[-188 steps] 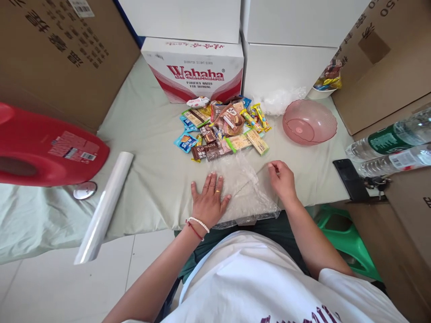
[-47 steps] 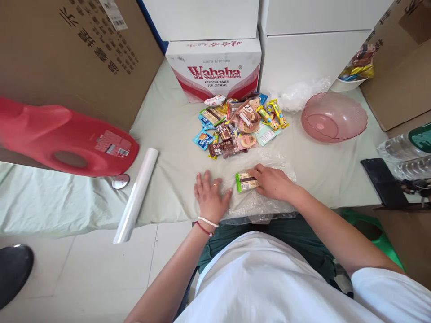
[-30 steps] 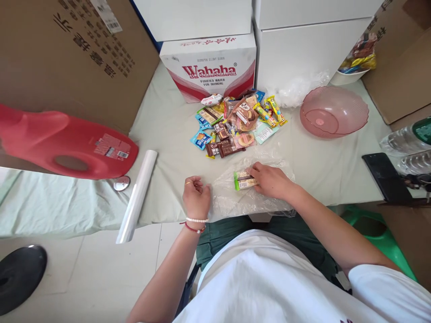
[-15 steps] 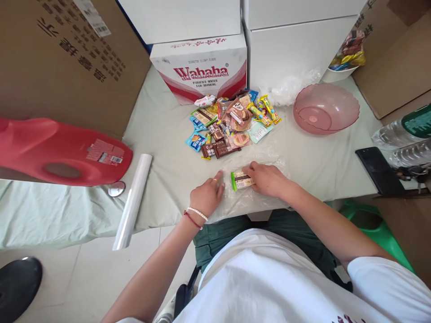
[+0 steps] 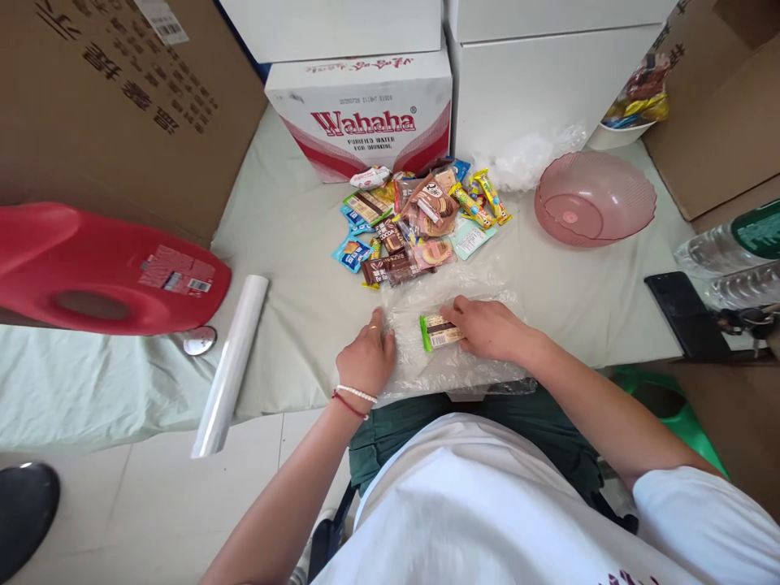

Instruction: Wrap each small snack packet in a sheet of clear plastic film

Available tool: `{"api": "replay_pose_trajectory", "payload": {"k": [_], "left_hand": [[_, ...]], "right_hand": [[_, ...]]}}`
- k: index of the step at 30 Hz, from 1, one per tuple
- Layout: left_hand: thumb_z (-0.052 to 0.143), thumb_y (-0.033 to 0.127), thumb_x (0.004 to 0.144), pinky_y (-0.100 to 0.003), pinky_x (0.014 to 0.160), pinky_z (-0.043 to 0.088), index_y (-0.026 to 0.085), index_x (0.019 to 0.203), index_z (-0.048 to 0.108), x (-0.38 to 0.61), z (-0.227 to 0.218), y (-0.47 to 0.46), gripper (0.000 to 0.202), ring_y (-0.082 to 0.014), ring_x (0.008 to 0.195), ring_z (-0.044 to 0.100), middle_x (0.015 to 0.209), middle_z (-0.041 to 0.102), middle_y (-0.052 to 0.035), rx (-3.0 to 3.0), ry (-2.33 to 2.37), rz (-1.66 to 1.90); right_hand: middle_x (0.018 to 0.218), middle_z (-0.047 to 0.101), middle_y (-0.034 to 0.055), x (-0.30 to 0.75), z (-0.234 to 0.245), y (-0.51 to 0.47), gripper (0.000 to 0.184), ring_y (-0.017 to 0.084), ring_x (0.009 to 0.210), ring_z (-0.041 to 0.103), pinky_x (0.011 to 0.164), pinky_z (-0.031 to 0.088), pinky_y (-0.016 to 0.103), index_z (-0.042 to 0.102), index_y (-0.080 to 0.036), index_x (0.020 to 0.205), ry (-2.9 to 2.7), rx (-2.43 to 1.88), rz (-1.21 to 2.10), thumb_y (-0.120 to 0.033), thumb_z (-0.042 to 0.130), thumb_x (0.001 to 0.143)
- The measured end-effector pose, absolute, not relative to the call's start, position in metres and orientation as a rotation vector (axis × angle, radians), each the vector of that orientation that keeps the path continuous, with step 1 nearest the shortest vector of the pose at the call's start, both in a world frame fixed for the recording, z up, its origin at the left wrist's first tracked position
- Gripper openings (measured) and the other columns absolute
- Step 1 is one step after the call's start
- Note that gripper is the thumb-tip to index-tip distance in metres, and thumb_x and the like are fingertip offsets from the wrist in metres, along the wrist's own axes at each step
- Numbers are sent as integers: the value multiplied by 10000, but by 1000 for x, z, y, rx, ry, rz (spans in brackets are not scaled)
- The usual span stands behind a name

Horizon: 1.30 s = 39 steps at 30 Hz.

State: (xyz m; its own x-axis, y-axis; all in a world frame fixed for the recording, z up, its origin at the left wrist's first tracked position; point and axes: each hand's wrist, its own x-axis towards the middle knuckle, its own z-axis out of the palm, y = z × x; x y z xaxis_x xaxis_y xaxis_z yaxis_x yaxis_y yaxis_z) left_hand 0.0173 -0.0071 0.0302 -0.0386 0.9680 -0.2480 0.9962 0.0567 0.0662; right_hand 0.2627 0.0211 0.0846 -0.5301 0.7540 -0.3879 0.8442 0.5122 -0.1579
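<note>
A small wrapped snack bar [image 5: 437, 334] with a green end lies on a sheet of clear plastic film [image 5: 414, 370] at the table's front edge. My right hand [image 5: 487, 325] has its bent fingers closed over the bar's right end, hiding that part. To the left, my left hand [image 5: 366, 356] rests along the film's left edge, index finger stretched forward and thumb a little apart from it. Beyond the film is a pile of packaged snacks [image 5: 430, 203], with brown, blue and yellow wrappers.
A white film roll [image 5: 231, 366] and red jug [image 5: 110, 272] lie on the left. At the right are a pink bowl [image 5: 594, 199], black phone [image 5: 686, 313], keys [image 5: 752, 318] and plastic bottles [image 5: 710, 248]. A Wahaba-style printed carton [image 5: 366, 122] stands behind the snacks.
My left hand has shifted slightly left along with the film's edge, and the film lies spread wider. My right hand stays on the snack bar. The camera view has moved a little.
</note>
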Motion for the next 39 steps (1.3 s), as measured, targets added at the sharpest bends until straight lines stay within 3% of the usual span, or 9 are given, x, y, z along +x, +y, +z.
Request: {"api": "replay_pose_trajectory", "payload": {"k": [10, 14, 19, 22, 25, 27, 31, 35, 39], "left_hand": [[401, 419, 1064, -361, 607, 486, 225, 1609, 443, 14, 9, -17, 580, -248, 751, 687, 1152, 686, -136, 2129, 2191, 49], [540, 278, 990, -432, 904, 523, 190, 1433, 636, -3, 0, -26, 462, -303, 1067, 696, 1203, 693, -174, 2481, 2022, 530], [475, -5, 816, -502, 1274, 262, 279, 1406, 611, -30, 8, -31, 668, -238, 1414, 566, 1345, 721, -67, 2795, 1093, 598], [499, 48, 731, -523, 1315, 211, 207, 1475, 529, -42, 12, -35, 761, -247, 1487, 503, 1483, 643, -108, 2588, 886, 395], [597, 196, 786, -583, 1319, 181, 184, 1483, 525, -49, 9, -42, 701, -327, 1560, 398, 1627, 492, -165, 2531, 878, 332], [660, 312, 870, -576, 1314, 198, 207, 1437, 575, -50, 4, -46, 582, -340, 1556, 403, 1630, 489, -166, 2555, 919, 362], [601, 305, 997, -505, 1267, 317, 268, 1202, 700, -44, -2, -43, 231, -258, 1423, 571, 1433, 688, -82, 2486, 1045, 550], [515, 279, 1033, -426, 1067, 496, 245, 1021, 710, -33, 5, -19, 198, -216, 1165, 689, 1052, 790, -51, 2265, 1175, 734], [575, 423, 969, -448, 921, 507, 235, 816, 677, -19, 9, 11, 264, -273, 983, 646, 846, 722, -66, 2129, 1536, 721]], "right_hand": [[1242, 632, 148, 260, 85, 13, 453, 290, 990, 711, 713, 507, 346, 552, -176, 1407, 2475, 1375, -473, -191, 547, 954], [1357, 603, 167, 261, 77, 15, 570, 299, 1043, 710, 758, 530, 348, 488, -190, 1508, 2508, 1378, -509, -223, 609, 952], [1512, 536, 146, 296, 76, 1, 515, 272, 1079, 705, 833, 564, 369, 475, -220, 1537, 2754, 1509, -640, -278, 550, 1031], [1384, 624, 144, 326, 70, -27, 429, 278, 1181, 645, 951, 563, 415, 553, -217, 1460, 3014, 1521, -765, -397, 522, 1071], [1421, 608, 173, 346, 51, -65, 669, 336, 1262, 574, 1061, 523, 528, 537, -213, 1497, 3074, 1434, -773, -569, 700, 955], [1451, 602, 175, 350, 34, -86, 625, 357, 1315, 540, 1099, 495, 580, 559, -212, 1487, 3050, 1467, -672, -499, 722, 956], [1232, 728, 116, 351, 18, -93, 294, 273, 1163, 633, 988, 563, 489, 702, -255, 1285, 3115, 1597, -668, -211, 548, 1038], [1035, 772, 81, 356, 39, -50, 271, 219, 944, 685, 851, 579, 377, 733, -251, 1211, 3083, 1661, -1015, -265, 504, 1065], [1013, 782, 57, 357, 51, 9, 275, 202, 897, 710, 829, 549, 321, 765, -226, 1108, 2781, 1849, -1139, -349, 525, 1053]]}}
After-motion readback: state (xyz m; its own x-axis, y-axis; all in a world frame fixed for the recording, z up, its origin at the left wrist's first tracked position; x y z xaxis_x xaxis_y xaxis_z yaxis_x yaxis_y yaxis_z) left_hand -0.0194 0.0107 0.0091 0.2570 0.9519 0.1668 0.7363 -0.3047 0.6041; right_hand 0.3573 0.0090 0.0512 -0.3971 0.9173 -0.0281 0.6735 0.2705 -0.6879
